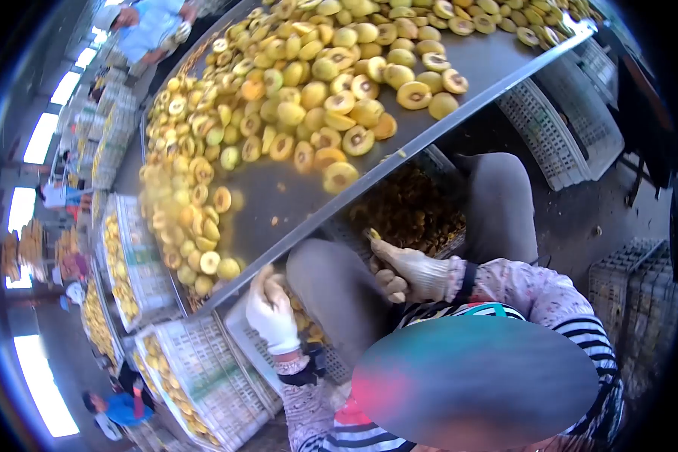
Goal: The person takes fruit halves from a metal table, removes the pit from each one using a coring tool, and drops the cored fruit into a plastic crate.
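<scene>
My left hand (272, 310), in a white glove, is at the table's edge, just above a crate (242, 325) with yellow fruit in it. Its fingers are bent and slightly apart, and no fruit shows between them. My right hand (412, 273), also gloved, is closed between my knees with the thumb stretched forward. A small yellow tip (372, 234) shows at the thumb's end; what it belongs to I cannot tell. Beyond that hand lies a heap of dark brown pits or scraps (414, 207). Halved yellow fruit (340, 177) with brown centres covers much of the table.
The dark table (260, 200) has a raised metal rim (399, 157) running diagonally in front of my knees. Fruit-filled crates (207, 369) stand at the left, other plastic crates (542, 135) at the right. A person in light blue (149, 34) is at the far side of the table.
</scene>
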The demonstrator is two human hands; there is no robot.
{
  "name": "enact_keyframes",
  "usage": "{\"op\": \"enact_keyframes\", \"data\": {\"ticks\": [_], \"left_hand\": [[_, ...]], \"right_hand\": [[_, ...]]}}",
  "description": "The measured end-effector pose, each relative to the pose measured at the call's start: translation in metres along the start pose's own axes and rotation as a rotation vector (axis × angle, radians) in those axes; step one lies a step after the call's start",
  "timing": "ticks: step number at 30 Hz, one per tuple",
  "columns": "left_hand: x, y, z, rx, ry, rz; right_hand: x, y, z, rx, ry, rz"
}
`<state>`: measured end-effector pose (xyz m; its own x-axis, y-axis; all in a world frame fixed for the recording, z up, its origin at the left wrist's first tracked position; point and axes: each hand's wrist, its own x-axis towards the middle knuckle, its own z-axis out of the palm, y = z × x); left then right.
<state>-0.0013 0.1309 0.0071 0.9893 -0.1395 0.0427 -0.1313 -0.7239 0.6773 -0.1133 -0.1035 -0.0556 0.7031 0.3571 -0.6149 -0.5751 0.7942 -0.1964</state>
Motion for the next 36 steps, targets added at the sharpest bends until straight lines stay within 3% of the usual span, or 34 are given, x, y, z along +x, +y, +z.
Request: {"op": "enact_keyframes", "data": {"ticks": [2,3,4,6,8,10,15,18,19,21,22,25,27,29,31,34,36], "left_hand": [[0.007,-0.014,-0.010,0.798,0.231,0.576],[0.013,0.001,-0.009,0.563,0.222,0.588],[0.019,0.027,-0.004,0.356,0.193,0.581],[0.045,0.038,0.026,-0.010,0.041,0.495],[0.070,0.061,0.059,0.193,-0.017,0.575],[0.110,0.048,0.110,0.002,-0.241,0.425],[0.142,0.063,0.170,0.033,-0.381,0.377],[0.129,0.052,0.158,-0.233,-0.204,0.348],[0.109,0.067,0.141,-0.507,-0.264,0.315],[0.079,0.088,0.109,-0.993,-0.436,0.131],[0.078,0.074,0.110,-1.019,-0.461,0.073],[0.074,0.057,0.110,-1.362,-0.534,-0.183],[0.054,0.049,0.109,-1.413,-0.521,-0.220],[0.008,0.072,0.099,-1.459,-0.498,-0.104],[-0.004,0.091,0.089,-1.330,-0.370,-0.200],[-0.010,0.097,0.089,-1.179,-0.219,-0.223],[-0.008,0.095,0.094,-1.152,-0.144,-0.266]], "right_hand": [[-0.011,0.004,0.004,-0.047,-0.073,0.078],[-0.012,0.001,0.006,-0.016,-0.173,0.131],[-0.014,-0.001,0.011,-0.107,-0.055,0.055],[-0.001,0.006,-0.011,-0.034,-0.087,0.029],[-0.008,0.011,-0.012,-0.210,-0.023,-0.092],[-0.024,0.002,-0.004,-0.296,0.050,-0.181],[-0.041,-0.017,-0.001,-0.361,0.079,-0.266],[-0.009,-0.008,-0.016,-0.710,0.191,-0.655],[-0.001,-0.002,-0.018,-0.854,0.242,-0.820],[-0.016,-0.009,-0.009,-0.828,0.180,-0.835],[-0.030,-0.018,0.000,-0.649,0.117,-0.595],[-0.016,-0.046,0.017,-0.678,-0.048,-0.382],[-0.013,-0.043,0.022,-0.747,-0.048,-0.318],[-0.046,-0.029,0.035,-0.851,0.033,-0.318],[-0.037,-0.027,0.034,-0.923,0.105,-0.273],[-0.027,-0.015,0.035,-1.071,0.169,-0.511],[-0.016,-0.005,0.034,-1.059,0.195,-0.555]]}}
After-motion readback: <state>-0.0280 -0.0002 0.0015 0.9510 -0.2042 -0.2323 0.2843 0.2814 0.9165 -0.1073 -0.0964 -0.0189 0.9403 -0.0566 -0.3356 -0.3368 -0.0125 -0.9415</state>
